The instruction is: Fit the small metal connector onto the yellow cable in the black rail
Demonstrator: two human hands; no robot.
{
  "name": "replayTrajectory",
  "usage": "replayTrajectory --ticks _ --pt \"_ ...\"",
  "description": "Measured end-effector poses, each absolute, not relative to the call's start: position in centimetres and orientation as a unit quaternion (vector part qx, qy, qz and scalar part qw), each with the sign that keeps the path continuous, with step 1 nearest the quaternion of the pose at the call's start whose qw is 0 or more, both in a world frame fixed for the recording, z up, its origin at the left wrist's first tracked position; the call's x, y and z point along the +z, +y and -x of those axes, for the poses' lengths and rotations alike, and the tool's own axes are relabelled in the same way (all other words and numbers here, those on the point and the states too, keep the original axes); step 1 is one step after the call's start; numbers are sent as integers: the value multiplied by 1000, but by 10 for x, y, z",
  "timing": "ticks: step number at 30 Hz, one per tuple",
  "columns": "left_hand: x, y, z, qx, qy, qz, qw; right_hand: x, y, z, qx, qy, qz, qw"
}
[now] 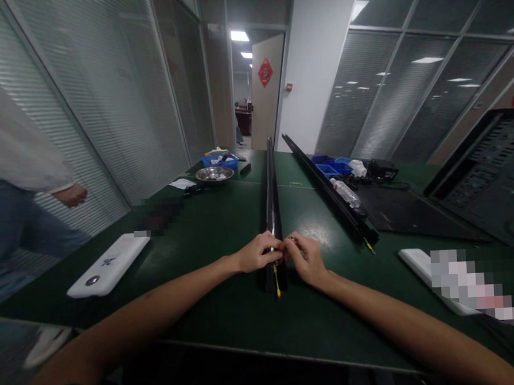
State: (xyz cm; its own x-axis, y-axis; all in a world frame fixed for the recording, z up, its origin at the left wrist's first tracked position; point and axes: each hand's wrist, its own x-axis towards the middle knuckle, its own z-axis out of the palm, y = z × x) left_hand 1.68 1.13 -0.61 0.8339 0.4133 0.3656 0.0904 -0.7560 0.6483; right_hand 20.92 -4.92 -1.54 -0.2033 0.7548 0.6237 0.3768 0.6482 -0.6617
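Note:
A long black rail (273, 197) lies lengthwise down the middle of the table, its near end between my hands. My left hand (257, 253) is closed over the rail from the left, fingertips bent across its top near a small shiny spot. From the right, my right hand (307, 260) pinches a small metal piece (293, 239) between thumb and fingers, beside the rail; its exact kind is too small to make out. A short yellow lead (278, 282) sticks out from the rail's near end, below my fingers.
A second black rail (325, 186) with a yellow lead lies to the right, beside a plastic bottle (346, 192) and blue bins (333, 166). At the back left stand a metal bowl (214, 174) and blue tray (221, 161). A white device (110, 266) lies left; a person (26, 153) is beyond.

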Motion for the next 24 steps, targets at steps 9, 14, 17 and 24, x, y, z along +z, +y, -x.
replayTrajectory --ticks 9,14,17,24 --pt "-5 11 -17 245 147 -904 317 -16 -49 -209 186 -756 372 506" --pt "-8 11 -17 254 150 -902 314 -15 -49 -209 178 -758 371 506" --pt "-8 12 -17 253 146 -904 312 -15 -49 -209 183 -757 373 505" --pt "-6 11 -17 254 141 -903 315 -14 -50 -210 193 -757 368 504"
